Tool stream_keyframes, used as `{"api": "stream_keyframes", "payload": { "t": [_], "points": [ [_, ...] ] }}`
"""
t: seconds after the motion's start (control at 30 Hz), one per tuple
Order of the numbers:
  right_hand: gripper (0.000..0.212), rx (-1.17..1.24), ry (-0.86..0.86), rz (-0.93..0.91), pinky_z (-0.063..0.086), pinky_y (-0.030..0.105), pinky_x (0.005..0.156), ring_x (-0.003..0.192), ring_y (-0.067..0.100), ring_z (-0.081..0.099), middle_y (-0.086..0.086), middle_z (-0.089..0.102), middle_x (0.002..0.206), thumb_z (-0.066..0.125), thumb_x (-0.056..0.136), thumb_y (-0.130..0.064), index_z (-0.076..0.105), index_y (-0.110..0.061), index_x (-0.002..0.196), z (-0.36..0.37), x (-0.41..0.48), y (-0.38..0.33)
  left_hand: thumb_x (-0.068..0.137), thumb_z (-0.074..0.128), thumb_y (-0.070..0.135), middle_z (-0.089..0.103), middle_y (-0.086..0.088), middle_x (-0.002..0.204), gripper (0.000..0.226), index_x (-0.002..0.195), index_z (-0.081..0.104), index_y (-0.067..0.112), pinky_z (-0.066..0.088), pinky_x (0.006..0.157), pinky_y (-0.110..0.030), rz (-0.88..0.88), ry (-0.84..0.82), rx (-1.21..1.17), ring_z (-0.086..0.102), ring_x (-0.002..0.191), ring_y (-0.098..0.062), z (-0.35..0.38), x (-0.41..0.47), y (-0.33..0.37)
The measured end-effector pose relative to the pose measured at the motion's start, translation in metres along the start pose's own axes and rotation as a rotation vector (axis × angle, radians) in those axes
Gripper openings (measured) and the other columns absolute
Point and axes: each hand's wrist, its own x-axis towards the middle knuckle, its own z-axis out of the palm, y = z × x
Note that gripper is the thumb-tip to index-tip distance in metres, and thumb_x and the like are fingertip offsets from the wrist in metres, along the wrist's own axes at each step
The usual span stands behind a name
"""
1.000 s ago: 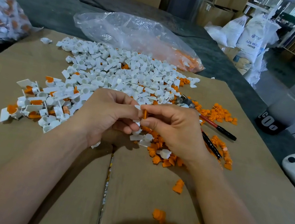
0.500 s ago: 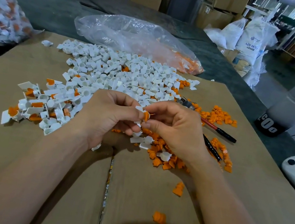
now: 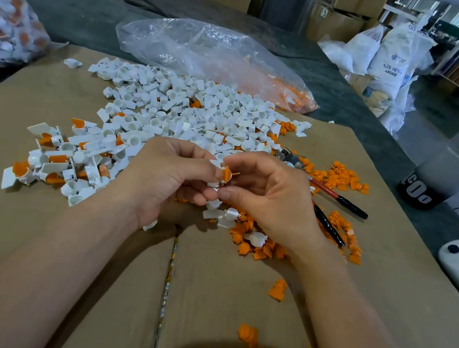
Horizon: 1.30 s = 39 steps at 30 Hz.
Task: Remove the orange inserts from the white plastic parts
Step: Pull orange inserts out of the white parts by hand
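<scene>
Prying at the orange insert (image 3: 226, 174), you had it showing as a broad, tilted face between your thumbs, where a second before only a thin orange sliver peeked out. By my reading it was working loose from the white plastic part (image 3: 213, 184) but had not yet come clear. Both stayed raised just above the cardboard (image 3: 85, 255), near the middle of your view. Your left hand (image 3: 166, 175) was curled round the white part with its thumb against the insert. Your right hand (image 3: 269, 199) was closed narrowly, forefinger above and thumb below, seemingly pinching the insert. Directly beneath lay a scatter of loose orange inserts (image 3: 252, 245) with a few emptied white pieces among them. Farther out spread the big pile of white parts (image 3: 189, 114), and to your left sat a cluster still holding orange (image 3: 53, 158), so plenty of work remained. Pliers (image 3: 337, 197) with red and black handles rested untouched beside your right hand, and a clear plastic bag (image 3: 207, 50) lay beyond the pile.
</scene>
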Motion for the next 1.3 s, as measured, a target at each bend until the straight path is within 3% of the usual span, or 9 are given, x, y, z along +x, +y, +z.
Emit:
{"api": "stream_keyframes", "payload": {
  "t": [0.57,0.83,0.97,1.07,1.23,1.3],
  "points": [
    [0.031,-0.023,0.052,-0.055,0.053,0.015,0.071,0.078,-0.001,0.067,-0.024,0.066,0.078,0.068,0.074,-0.003,0.064,-0.018,0.101,-0.001,0.000,0.005,0.071,0.066,-0.009,0.062,-0.010,0.051,0.011,0.068,0.060,0.000,0.045,0.037,-0.016,-0.012,-0.015,0.018,0.058,0.039,-0.012,0.001,-0.002,-0.001],
    [0.030,-0.079,0.039,-0.053,0.053,0.015,0.070,0.077,-0.001,0.067,-0.016,0.066,0.082,0.069,0.074,-0.004,0.064,-0.022,0.097,-0.001,-0.001,0.001,0.072,0.065,-0.010,0.062,-0.011,0.052,0.011,0.067,0.060,-0.001,0.045,0.038,-0.015,-0.006,-0.014,0.017,0.058,0.040,-0.013,0.001,-0.002,-0.001],
    [0.042,-0.101,-0.027,0.074,0.053,0.017,0.076,0.085,0.001,0.066,-0.017,0.065,0.089,0.076,0.070,-0.006,0.061,-0.037,0.096,-0.011,0.001,-0.003,0.073,0.064,-0.009,0.060,-0.007,0.048,0.012,0.068,0.059,0.000,0.046,0.039,-0.016,-0.001,0.001,0.001,0.058,0.039,-0.013,0.000,-0.001,-0.001],
    [0.038,-0.162,0.041,0.174,0.051,0.017,0.082,0.092,0.000,0.063,-0.016,0.065,0.097,0.075,0.071,-0.018,0.060,-0.040,0.097,-0.027,0.002,-0.005,0.073,0.065,-0.009,0.060,-0.006,0.048,0.012,0.068,0.059,0.001,0.048,0.040,-0.017,0.000,0.015,-0.023,0.058,0.039,-0.013,0.000,0.001,-0.001],
    [0.037,-0.427,0.243,0.422,0.046,0.014,0.079,0.089,-0.003,0.060,-0.018,0.063,0.094,0.072,0.074,-0.031,0.064,-0.027,0.110,-0.066,0.001,0.000,0.073,0.065,-0.009,0.058,-0.004,0.046,0.013,0.068,0.058,0.001,0.047,0.039,-0.017,0.008,0.011,-0.035,0.058,0.039,-0.013,-0.002,0.002,-0.001],
    [0.043,-0.504,0.268,0.537,0.044,0.022,0.085,0.095,0.003,0.058,-0.009,0.064,0.106,0.071,0.077,-0.033,0.060,-0.023,0.118,-0.080,-0.003,0.005,0.073,0.064,-0.009,0.058,-0.005,0.046,0.012,0.068,0.058,0.001,0.047,0.038,-0.017,0.014,0.010,-0.040,0.058,0.039,-0.013,-0.002,0.002,-0.001]
  ]
}}
